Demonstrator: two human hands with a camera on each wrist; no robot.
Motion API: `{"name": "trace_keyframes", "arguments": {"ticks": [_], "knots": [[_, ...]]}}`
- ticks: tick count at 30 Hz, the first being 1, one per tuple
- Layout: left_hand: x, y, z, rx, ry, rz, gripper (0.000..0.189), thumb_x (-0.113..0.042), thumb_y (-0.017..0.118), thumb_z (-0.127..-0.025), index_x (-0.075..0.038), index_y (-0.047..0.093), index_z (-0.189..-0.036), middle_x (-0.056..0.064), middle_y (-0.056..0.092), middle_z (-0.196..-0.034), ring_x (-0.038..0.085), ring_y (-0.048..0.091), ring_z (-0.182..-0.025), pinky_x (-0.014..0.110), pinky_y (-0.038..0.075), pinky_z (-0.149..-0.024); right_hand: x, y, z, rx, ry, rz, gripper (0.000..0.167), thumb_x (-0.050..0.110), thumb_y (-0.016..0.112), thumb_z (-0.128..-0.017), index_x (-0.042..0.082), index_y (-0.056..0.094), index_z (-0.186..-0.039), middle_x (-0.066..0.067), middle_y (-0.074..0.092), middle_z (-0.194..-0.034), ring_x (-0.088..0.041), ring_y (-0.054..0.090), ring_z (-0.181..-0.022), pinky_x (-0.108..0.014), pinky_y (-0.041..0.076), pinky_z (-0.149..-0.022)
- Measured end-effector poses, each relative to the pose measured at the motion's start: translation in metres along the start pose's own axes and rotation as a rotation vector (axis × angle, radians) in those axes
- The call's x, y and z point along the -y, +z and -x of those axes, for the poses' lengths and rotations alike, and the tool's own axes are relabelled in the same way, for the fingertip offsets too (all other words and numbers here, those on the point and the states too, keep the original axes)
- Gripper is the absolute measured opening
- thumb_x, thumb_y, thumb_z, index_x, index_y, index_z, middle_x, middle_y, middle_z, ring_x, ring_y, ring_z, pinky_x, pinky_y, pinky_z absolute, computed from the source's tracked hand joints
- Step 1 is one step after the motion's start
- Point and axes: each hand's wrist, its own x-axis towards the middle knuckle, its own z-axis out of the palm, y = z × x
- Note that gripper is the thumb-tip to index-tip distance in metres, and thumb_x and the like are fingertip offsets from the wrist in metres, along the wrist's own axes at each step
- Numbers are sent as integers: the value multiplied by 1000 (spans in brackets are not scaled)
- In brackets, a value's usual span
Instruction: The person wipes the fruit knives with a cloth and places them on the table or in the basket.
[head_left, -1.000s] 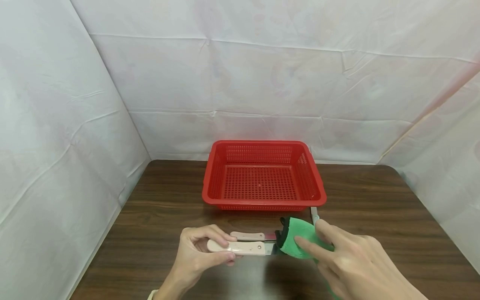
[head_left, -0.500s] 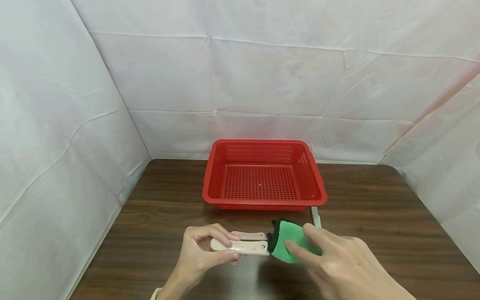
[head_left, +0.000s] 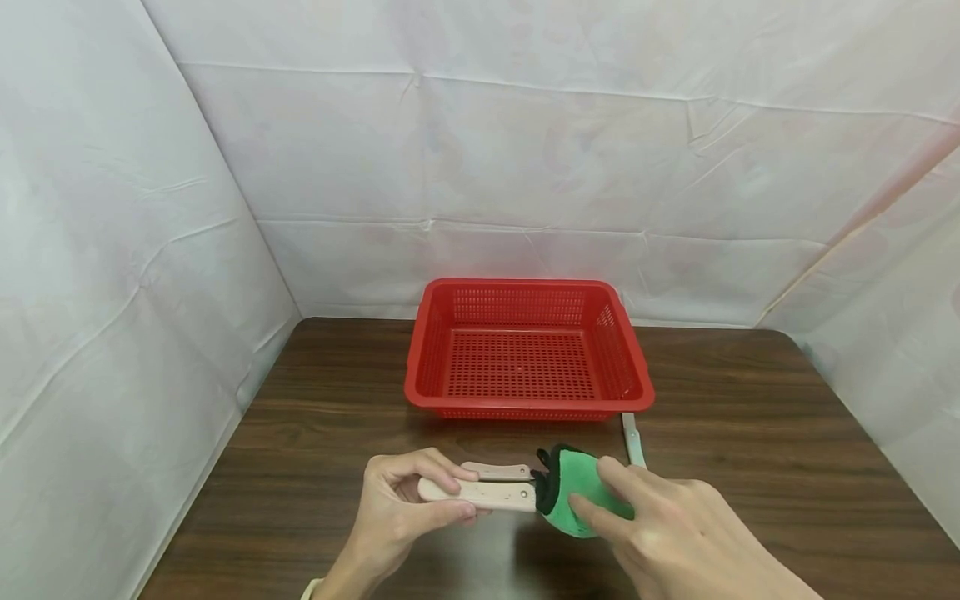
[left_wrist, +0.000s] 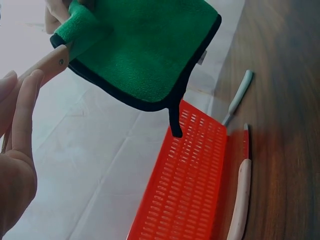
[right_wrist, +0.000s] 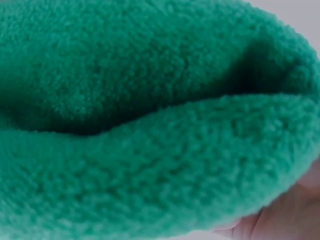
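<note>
My left hand point(head_left: 401, 500) grips a knife by its pale wooden handle point(head_left: 495, 496), held level above the table's near part. Its blade is hidden under a green cloth point(head_left: 573, 492) with black edging, which my right hand point(head_left: 663, 521) pinches right up against the handle's end. In the left wrist view the cloth point(left_wrist: 145, 60) hangs down with a black loop at one corner. Folded green pile fills most of the right wrist view. Behind the held knife, a second knife point(left_wrist: 242, 195) with a pale handle lies on the table.
A red plastic basket point(head_left: 528, 408) with perforated walls stands at the back of the brown wooden table point(head_left: 322, 417). Another knife point(head_left: 633, 442) with a pale green handle lies by its front right corner. White sheeting point(head_left: 495, 167) hangs around the table.
My right hand has brought the cloth leftward along the blade to the handle, covering metal that showed earlier. Lately the cloth has dipped slightly toward me. My left hand stays nearly still.
</note>
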Motion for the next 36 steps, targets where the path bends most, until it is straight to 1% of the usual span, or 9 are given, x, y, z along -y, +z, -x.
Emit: {"name": "trace_keyframes", "arguments": {"ticks": [7,18,19,21,24,27,28,30,36], "knots": [[-2,-2,1,-4,-7,35,17,26,62,-72,12,60,-81,19,67,-95,40,64,-93,50,56,-57,-3,0,3,-33,-16,9,47,10,82,-57,24,71,-101,6,43,-85,1,31,-60,-1,18,-42],[-4,-9,4,-3,-20,79,30,29,58,-72,5,66,-87,20,66,-96,34,69,-74,54,55,-57,-6,-1,12,-4,26,7,46,14,84,-59,23,73,-103,6,45,-86,5,28,-58,-1,18,-41],[-5,-9,4,-3,-23,79,30,29,57,-72,4,66,-88,20,66,-96,34,69,-74,53,55,-57,-7,-2,12,-10,22,8,38,15,81,-66,23,73,-103,6,46,-87,5,28,-58,-1,18,-41],[-5,-10,5,1,-23,78,31,29,56,-72,4,66,-88,21,66,-96,34,69,-73,52,56,-58,-7,-2,13,-21,19,15,35,17,79,-69,23,72,-102,5,46,-88,4,29,-59,-1,19,-41],[-6,-11,5,10,-21,79,32,29,55,-73,4,67,-89,21,66,-97,34,69,-73,50,56,-59,-8,-2,14,-46,9,26,19,22,65,-83,23,72,-101,4,46,-88,2,31,-60,-2,19,-42],[-6,-11,5,15,-17,75,32,29,55,-73,4,66,-90,20,66,-97,33,69,-73,50,56,-58,-8,-2,14,-74,3,32,31,30,42,-94,22,72,-101,2,48,-89,3,30,-59,-3,18,-41],[-6,-11,5,15,-17,73,32,29,55,-73,4,66,-90,20,66,-97,33,69,-73,50,56,-58,-8,-2,14,-89,1,35,41,31,32,-95,22,72,-101,2,47,-89,3,30,-59,-3,18,-42],[-6,-11,5,12,-20,65,32,29,56,-72,4,66,-89,20,66,-97,32,69,-74,52,56,-57,-8,-3,14,-107,-3,36,49,32,25,-94,21,73,-101,2,47,-89,2,30,-59,-3,17,-41],[-5,-11,4,6,-28,38,28,28,60,-70,5,65,-86,19,67,-95,31,69,-71,52,55,-52,-8,-7,13,-154,27,19,49,38,27,-96,21,73,-99,4,42,-85,2,31,-60,-3,20,-42]]}}
